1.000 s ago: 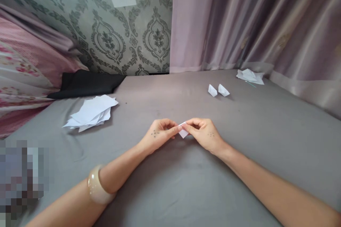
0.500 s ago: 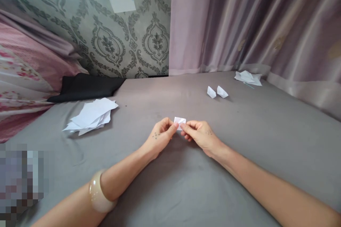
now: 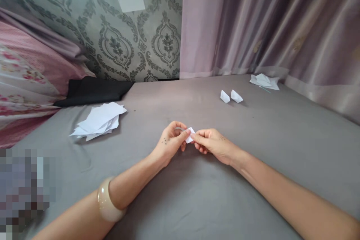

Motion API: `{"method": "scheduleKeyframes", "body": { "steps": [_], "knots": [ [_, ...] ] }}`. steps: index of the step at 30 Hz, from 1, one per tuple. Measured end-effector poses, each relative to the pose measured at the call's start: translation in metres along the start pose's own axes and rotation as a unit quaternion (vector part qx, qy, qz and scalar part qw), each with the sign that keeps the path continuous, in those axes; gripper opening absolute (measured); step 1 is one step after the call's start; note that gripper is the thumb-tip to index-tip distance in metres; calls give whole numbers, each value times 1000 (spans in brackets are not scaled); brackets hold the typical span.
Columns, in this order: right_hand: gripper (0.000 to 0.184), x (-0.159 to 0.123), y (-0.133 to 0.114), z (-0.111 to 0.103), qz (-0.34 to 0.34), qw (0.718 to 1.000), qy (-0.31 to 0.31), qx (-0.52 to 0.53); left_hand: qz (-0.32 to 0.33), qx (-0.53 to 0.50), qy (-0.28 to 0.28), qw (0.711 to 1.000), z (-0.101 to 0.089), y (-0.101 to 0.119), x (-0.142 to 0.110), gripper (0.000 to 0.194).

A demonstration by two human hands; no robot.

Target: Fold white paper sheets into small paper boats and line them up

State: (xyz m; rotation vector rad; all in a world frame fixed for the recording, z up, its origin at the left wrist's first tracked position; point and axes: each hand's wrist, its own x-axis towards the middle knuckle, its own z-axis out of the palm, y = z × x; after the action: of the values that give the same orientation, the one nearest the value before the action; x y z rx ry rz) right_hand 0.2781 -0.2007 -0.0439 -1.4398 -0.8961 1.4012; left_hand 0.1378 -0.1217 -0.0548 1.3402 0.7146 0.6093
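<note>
A small folded white paper (image 3: 190, 135) is pinched between both my hands, above the middle of the grey sheet (image 3: 180, 191). My left hand (image 3: 172, 140) grips its left side between thumb and fingers. From the other side, my right hand (image 3: 212, 142) holds the paper with its thumb on the near face and its other fingers curled under. The thumbs cover part of the paper, so its folds show only in part. Beyond my right hand stand two small folded paper shapes (image 3: 236, 96), side by side.
On the left lies a stack of loose white paper sheets (image 3: 101, 120), with a black cloth (image 3: 97, 90) behind it. More white paper (image 3: 264, 81) and a thin bluish stick (image 3: 264, 89) lie at the far right by the curtain (image 3: 225, 26). A patterned wall (image 3: 115, 48) rises behind.
The folded paper has turned from lying squarely between my fingers to a tilted position with a corner up. Both hands stay close together. The whole view has shifted slightly.
</note>
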Motion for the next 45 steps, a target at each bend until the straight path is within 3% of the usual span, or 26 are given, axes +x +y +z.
{"method": "scheduleKeyframes", "body": {
  "steps": [4, 8, 11, 14, 16, 17, 19, 22, 28, 34, 45],
  "knots": [
    [32, 1, -1, -9, 47, 996, -19, 72, 91, 152, -28, 984, -5, 7, -4, 20],
    [22, 1, -6, -18, 127, 976, -51, 169, 305, 329, -35, 893, -11, 9, -7, 23],
    [17, 0, -9, -20, 166, 964, -75, 193, 387, 354, -59, 850, -12, 6, -6, 21],
    [24, -2, -7, -17, 159, 979, -61, 110, 337, 334, -69, 877, -10, 5, -5, 17],
    [29, -4, -5, -13, 42, 997, 48, -30, 241, 300, -33, 922, -9, 7, -5, 15],
    [29, -5, -3, -10, -44, 987, 112, -106, 187, 271, -12, 944, -9, 8, -5, 16],
    [22, -6, 1, -5, -203, 938, 186, -211, 98, 200, 10, 975, -10, 9, -4, 20],
    [16, -5, 5, 0, -301, 905, 154, -258, 45, 139, -4, 989, -12, 7, -2, 23],
    [18, -4, 7, -2, -312, 893, 135, -295, 13, 150, -41, 988, -11, 1, 0, 25],
    [18, -5, 7, 1, -295, 880, 169, -333, 83, 120, -27, 989, -10, -5, 0, 26],
    [17, -7, 10, 7, -290, 868, 210, -345, 187, 274, -2, 943, -3, 4, -10, 12]
  ]
}}
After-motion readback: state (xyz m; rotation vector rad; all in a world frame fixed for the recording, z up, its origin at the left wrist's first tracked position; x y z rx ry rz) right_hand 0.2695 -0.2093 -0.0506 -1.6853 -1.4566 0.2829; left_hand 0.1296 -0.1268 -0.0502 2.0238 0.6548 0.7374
